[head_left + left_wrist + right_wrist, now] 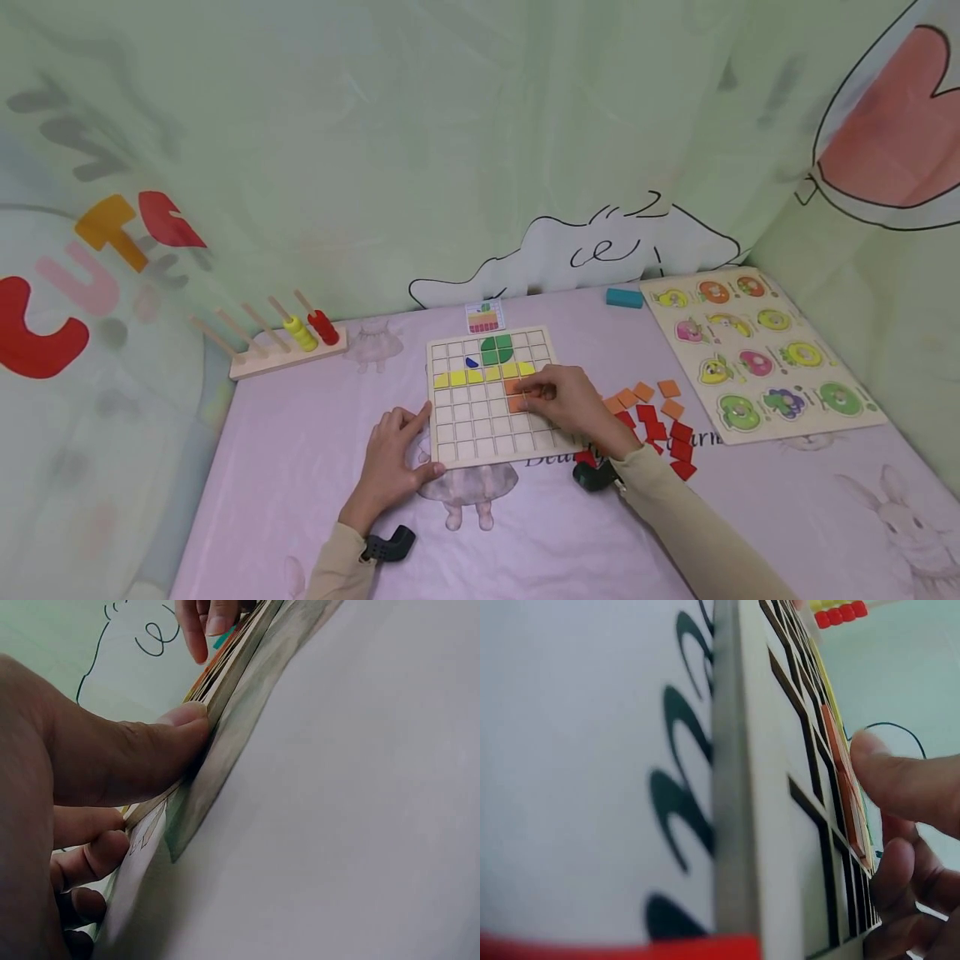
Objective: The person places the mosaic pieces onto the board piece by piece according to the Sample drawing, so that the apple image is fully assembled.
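Observation:
A wooden grid board (467, 432) lies on the table. It holds a row of yellow pieces (475, 377), a green group of pieces (496, 350), a small blue piece (472, 362) and two orange square tiles (514, 402). My left hand (392, 457) grips the board's near left corner, thumb (176, 742) on the front edge and index finger along the left side. Over the orange tiles, my right hand (564, 398) bends its thumb (900, 780) and index finger, pinching the lower orange tile in its grid cell.
Loose red tiles (681, 432) and orange tiles (669, 388) lie scattered right of the board. Behind it is a pattern card (483, 317). A bead stand (292, 360) stands left, a fruit puzzle board (813, 392) lies right, and a teal block (624, 298) sits far back.

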### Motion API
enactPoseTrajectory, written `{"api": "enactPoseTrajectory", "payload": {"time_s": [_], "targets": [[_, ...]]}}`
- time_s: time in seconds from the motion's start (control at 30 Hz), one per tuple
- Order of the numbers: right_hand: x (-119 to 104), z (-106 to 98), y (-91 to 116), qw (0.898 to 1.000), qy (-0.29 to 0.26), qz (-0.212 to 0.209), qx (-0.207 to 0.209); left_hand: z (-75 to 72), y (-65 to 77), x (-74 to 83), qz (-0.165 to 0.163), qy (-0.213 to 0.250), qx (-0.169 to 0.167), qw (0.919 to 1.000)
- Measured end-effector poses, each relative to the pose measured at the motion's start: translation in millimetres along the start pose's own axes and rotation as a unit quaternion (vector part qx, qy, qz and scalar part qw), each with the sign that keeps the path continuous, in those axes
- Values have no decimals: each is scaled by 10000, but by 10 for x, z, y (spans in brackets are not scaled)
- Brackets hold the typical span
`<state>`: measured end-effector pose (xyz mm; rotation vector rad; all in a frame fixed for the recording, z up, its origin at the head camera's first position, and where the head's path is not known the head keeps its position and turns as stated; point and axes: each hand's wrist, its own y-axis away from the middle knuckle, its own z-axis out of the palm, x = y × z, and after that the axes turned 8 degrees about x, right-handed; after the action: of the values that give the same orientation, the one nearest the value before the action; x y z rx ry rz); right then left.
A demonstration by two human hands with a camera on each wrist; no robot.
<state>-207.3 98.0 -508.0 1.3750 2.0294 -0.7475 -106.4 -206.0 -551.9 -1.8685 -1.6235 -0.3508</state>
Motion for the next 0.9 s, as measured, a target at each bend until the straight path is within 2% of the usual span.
{"api": "enactPoseTrajectory", "payload": {"time_s": [0.17,0.37,0.53,0.67,0.73,0.8,0.9], "targets": [[0,24,-11,9994,320,130,-88,-1,-4,5,5,-23,13,10000],[-19,47,-20,9974,701,-4,-168,-12,-11,18,-24,24,37,10000],[-20,-12,-42,9990,423,-99,-97,-17,-10,17,-60,-10,19,10000],[100,-204,-66,9993,215,-62,297,-13,-10,14,-79,51,7,10000],[193,-354,-48,9986,340,100,392,-9,-10,12,-76,64,0,10000],[280,-515,-10,9977,486,349,313,-7,-12,12,-54,47,1,10000],[391,-719,63,9950,701,713,-56,-11,-13,12,-21,19,0,10000]]}}
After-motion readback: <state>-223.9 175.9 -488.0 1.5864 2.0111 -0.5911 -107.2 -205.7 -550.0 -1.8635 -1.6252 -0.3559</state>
